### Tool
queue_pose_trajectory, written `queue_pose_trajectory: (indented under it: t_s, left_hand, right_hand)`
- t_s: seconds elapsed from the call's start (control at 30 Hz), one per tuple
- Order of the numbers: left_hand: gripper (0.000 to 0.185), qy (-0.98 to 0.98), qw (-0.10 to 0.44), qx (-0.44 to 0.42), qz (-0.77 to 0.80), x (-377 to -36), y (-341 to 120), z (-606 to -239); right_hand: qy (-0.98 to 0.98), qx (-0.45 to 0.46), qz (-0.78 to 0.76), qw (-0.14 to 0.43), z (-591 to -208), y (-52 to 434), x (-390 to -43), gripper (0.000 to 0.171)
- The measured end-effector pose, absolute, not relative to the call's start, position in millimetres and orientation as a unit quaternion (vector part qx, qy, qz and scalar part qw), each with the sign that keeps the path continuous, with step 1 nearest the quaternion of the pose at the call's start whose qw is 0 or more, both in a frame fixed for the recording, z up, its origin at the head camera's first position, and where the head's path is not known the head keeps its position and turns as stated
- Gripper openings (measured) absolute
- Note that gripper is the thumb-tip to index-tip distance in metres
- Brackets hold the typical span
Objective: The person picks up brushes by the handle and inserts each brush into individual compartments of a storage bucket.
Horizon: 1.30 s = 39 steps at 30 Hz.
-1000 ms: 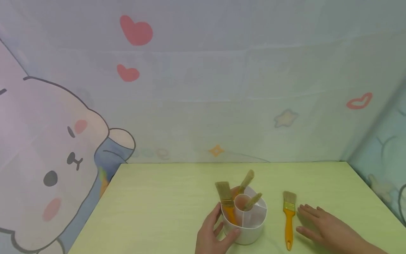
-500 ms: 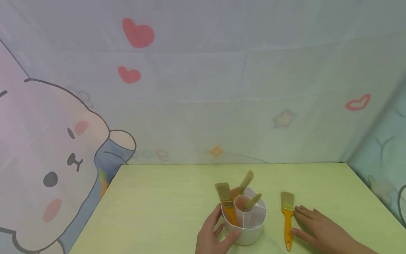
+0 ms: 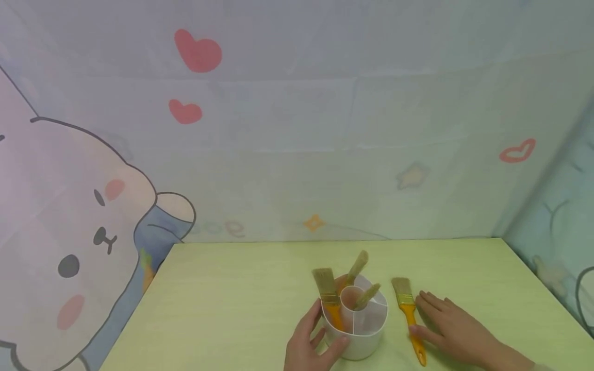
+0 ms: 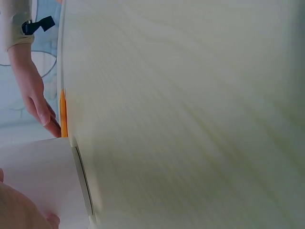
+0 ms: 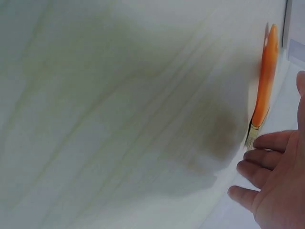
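Near the desk's [image 3: 232, 288] front edge, the left hand [image 3: 308, 345] clasps the white holder [image 3: 359, 330] to steady it, while the right hand's [image 3: 452, 330] straight fingers press the loose brush [image 3: 408, 317].

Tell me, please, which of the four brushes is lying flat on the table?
The brush beside the right hand; the other three stand in the white holder.

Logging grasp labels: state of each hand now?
Left hand: grips the white brush holder.
Right hand: open, straight fingers touching the loose paintbrush.
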<state>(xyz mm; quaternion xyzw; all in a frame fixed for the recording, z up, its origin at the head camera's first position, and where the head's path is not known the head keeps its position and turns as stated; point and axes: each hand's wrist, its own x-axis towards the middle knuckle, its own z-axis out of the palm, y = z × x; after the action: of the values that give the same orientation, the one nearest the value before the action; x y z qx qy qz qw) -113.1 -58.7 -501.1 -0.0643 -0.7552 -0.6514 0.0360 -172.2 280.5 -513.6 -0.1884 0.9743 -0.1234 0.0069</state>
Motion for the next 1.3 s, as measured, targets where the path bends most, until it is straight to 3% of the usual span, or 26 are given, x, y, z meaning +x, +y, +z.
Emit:
queue_pose_trajectory:
  t_s: [0.47, 0.8, 1.0, 1.3]
  left_hand:
    - [0.088, -0.747, 0.030, -0.061, -0.662, -114, -57, -502]
    - [0.088, -0.751, 0.032, -0.057, -0.657, -115, -56, -503]
    - [0.087, -0.748, 0.029, -0.062, -0.660, -115, -57, -503]
    - [0.088, -0.752, 0.035, -0.062, -0.656, -116, -59, -500]
  right_hand:
    - [0.978, -0.169, -0.124, 0.012, -519, 266, -160, 0.105]
    - [0.979, -0.174, -0.106, 0.000, -524, 259, -164, 0.106]
    - [0.982, -0.166, -0.083, 0.025, -525, 268, -170, 0.109]
    - [0.977, -0.190, -0.094, 0.019, -518, 284, -175, 0.091]
